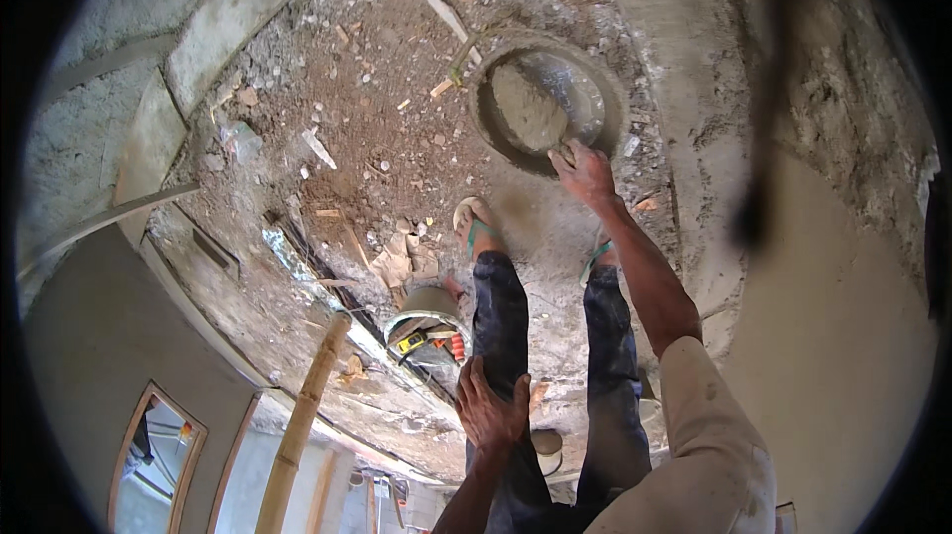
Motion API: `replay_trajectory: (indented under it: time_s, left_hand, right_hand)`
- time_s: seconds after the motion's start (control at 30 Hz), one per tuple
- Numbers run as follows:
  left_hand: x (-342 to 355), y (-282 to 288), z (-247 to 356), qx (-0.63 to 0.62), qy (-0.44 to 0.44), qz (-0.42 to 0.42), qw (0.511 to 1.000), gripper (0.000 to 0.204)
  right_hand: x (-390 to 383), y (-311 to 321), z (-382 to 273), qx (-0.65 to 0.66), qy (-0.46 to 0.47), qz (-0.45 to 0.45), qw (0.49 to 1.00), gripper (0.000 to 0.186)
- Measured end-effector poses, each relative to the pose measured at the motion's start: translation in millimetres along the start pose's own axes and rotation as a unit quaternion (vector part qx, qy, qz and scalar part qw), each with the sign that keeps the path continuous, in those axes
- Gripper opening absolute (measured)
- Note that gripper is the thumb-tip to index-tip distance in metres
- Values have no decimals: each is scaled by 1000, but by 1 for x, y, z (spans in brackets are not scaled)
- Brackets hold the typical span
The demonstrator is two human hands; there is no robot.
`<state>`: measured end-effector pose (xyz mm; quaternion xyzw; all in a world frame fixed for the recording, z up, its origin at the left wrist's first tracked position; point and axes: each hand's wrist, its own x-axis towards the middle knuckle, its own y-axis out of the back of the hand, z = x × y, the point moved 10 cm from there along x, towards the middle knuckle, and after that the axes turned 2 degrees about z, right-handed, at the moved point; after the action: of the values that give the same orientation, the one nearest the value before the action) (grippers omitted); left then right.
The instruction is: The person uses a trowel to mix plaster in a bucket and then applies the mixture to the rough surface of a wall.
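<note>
A round basin (613, 88) stands on the ground ahead of my feet, its wall smeared with wet grey mortar. Inside it a thick mound of mortar (526, 108) covers the left part, and a wet, shiny bottom shows at the right. My right hand (585, 175) reaches over the basin's near rim, fingers closed round the mortar-caked handle of what looks like a trowel (568, 151). Mortar hides most of its blade. My left hand (491, 405) lies on my left thigh with its fingers apart, holding nothing.
A bucket (425, 299) with a yellow tool (411, 342) and a red-orange handle (457, 347) stands beside my left leg. A bamboo pole (302, 420) rises at the lower left. Wood scraps, torn paper (405, 259) and rubble litter the dirt. Plastered walls (823, 365) flank the area.
</note>
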<state>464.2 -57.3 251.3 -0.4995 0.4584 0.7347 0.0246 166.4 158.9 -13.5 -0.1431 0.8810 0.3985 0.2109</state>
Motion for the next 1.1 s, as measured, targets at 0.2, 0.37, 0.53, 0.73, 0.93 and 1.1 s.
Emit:
replay_trajectory:
  time_s: [0.2,0.37,0.53,0.73,0.93,1.1]
  left_hand:
    - [-13,-7,21,23,-38,24,999,91]
    - [-32,-19,28,65,-15,40,997,92]
    - [-29,-15,46,90,-47,42,994,92]
    - [-30,-4,71,121,-67,45,989,93]
    - [-27,-13,63,96,-51,42,993,90]
    - [-16,5,57,81,-53,57,994,92]
  right_hand:
    - [-36,66,-10,49,67,88,993,46]
    - [-111,177,-137,108,170,-2,980,32]
    - [-158,329,-141,230,38,-175,956,41]
    - [-232,573,66,292,-278,173,899,35]
    - [-395,611,44,237,-231,408,851,28]
    - [-328,400,107,205,-297,226,905,25]
